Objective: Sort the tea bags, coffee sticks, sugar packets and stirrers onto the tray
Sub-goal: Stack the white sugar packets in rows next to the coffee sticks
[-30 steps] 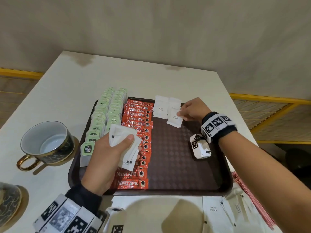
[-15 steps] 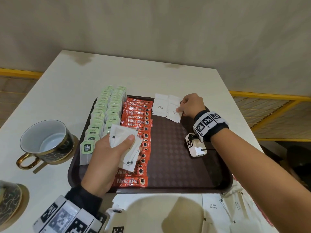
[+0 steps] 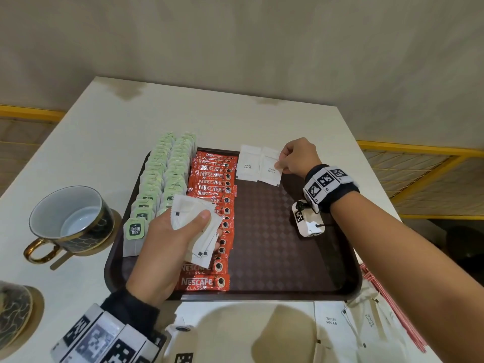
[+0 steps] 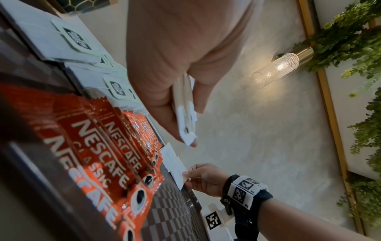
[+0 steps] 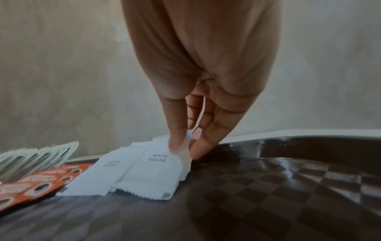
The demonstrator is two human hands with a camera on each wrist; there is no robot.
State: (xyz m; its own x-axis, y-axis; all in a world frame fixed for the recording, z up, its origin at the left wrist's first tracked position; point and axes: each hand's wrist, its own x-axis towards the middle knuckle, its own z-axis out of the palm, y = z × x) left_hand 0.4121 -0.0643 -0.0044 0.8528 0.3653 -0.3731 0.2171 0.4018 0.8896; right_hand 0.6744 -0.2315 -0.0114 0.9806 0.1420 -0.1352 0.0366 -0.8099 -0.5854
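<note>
Right hand [image 3: 297, 158] pinches a sugar packet [image 3: 269, 170] at the tray [image 3: 262, 292] far edge, mid-placement; release it next, while left hand [image 3: 167, 247] grips spare packets [image 3: 195, 226].

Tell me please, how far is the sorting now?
Done: two rows of tea bags and a column of coffee sticks lie on the tray.
In hand: one sugar packet lies at the far edge; the right hand pinches a second beside it; the left hand holds a stack.
Left: loose packets and red stirrers off the tray.
</note>
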